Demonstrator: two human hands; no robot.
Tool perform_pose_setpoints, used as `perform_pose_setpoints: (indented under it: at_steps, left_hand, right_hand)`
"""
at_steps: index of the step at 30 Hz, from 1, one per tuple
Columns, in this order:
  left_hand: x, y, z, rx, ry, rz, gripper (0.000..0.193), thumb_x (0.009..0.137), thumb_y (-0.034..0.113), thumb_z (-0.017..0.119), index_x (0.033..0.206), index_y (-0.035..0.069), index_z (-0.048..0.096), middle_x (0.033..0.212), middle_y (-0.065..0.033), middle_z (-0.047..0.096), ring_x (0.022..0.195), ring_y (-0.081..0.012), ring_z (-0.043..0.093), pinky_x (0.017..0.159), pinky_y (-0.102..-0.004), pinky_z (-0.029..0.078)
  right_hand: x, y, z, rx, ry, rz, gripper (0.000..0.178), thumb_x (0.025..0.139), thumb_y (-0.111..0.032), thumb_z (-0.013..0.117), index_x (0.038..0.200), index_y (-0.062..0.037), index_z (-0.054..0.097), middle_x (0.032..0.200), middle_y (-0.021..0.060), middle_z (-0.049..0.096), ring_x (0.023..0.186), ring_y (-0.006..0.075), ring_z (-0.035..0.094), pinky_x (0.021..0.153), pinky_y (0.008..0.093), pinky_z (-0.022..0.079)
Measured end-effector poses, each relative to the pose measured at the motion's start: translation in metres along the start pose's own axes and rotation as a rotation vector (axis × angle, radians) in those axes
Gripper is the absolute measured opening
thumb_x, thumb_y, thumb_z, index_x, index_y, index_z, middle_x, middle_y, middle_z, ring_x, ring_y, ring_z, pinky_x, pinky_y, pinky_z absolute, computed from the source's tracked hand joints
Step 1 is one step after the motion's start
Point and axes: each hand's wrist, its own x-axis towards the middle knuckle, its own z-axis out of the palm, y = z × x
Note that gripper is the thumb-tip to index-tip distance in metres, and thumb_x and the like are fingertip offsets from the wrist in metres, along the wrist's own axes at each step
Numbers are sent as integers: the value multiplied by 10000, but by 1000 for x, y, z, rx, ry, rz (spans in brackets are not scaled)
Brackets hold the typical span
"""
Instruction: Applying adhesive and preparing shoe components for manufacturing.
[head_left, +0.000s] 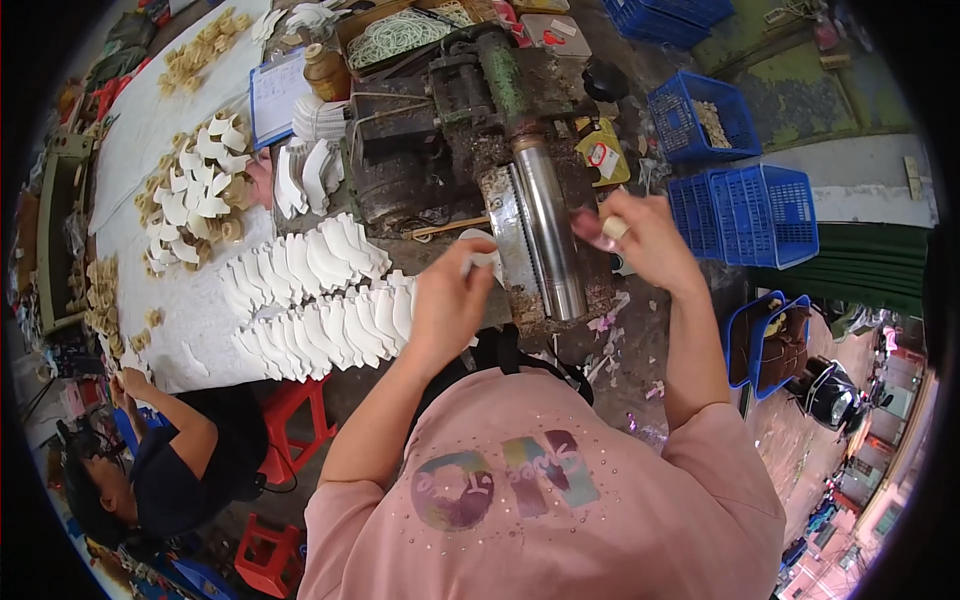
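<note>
My left hand (452, 300) is closed in a pinch on a white curved piece (485, 257), just left of the machine's toothed edge. To the right of the shiny metal cylinder (545, 225), my right hand (650, 243) is raised with its fingers closed round a small cream-coloured rolled piece (614, 228). Its fingertips are partly smeared by motion. The cylinder sticks out toward me from a worn green machine (502, 80). Two rows of white wavy-edged pieces (300, 265) stand packed on the table to the left of my left hand.
Loose white and tan curled pieces (205, 180) lie heaped on the pale table cover (190, 350). A clipboard (280, 95) and brown jar (325, 72) stand behind. Blue crates (765, 215) sit at the right. A person (190, 450) works at lower left, beside red stools (298, 430).
</note>
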Motion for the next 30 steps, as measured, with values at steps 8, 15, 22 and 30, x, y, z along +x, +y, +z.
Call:
perform_pose_setpoints:
  at_steps: [8, 15, 22, 30]
  left_hand:
    - [6, -9, 26, 180, 302, 365, 134, 786, 110, 685, 867, 25, 621, 622, -83, 518, 531, -167, 502, 522, -292, 416]
    - [12, -51, -95, 132, 509, -149, 91, 766, 83, 679, 828, 39, 630, 715, -109, 618, 578, -190, 574, 550, -305, 437]
    - [33, -169, -181, 1044, 649, 161, 103, 761, 129, 660, 811, 67, 594, 761, -102, 558, 723, -290, 571, 613, -405, 460]
    - [27, -173, -178, 1136, 127, -64, 135, 806, 173, 634, 844, 45, 613, 817, -134, 589, 773, -317, 595, 660, -417, 473]
  right_hand:
    - [9, -7, 30, 102, 371, -183, 162, 742, 23, 566, 890, -37, 596, 872, 113, 603, 844, 286, 571, 726, 375, 437]
    - [-4, -4, 32, 390, 308, 89, 155, 833, 1, 543, 981, -20, 583, 891, 44, 562, 848, 138, 527, 782, 255, 416]
    - [-3, -15, 37, 341, 337, 82, 164, 836, 42, 510, 976, -21, 571, 902, 33, 546, 857, 127, 522, 801, 250, 409]
    - [-4, -25, 35, 401, 426, 112, 110, 871, -18, 539, 974, -35, 577, 902, 17, 551, 802, 91, 513, 730, 223, 405]
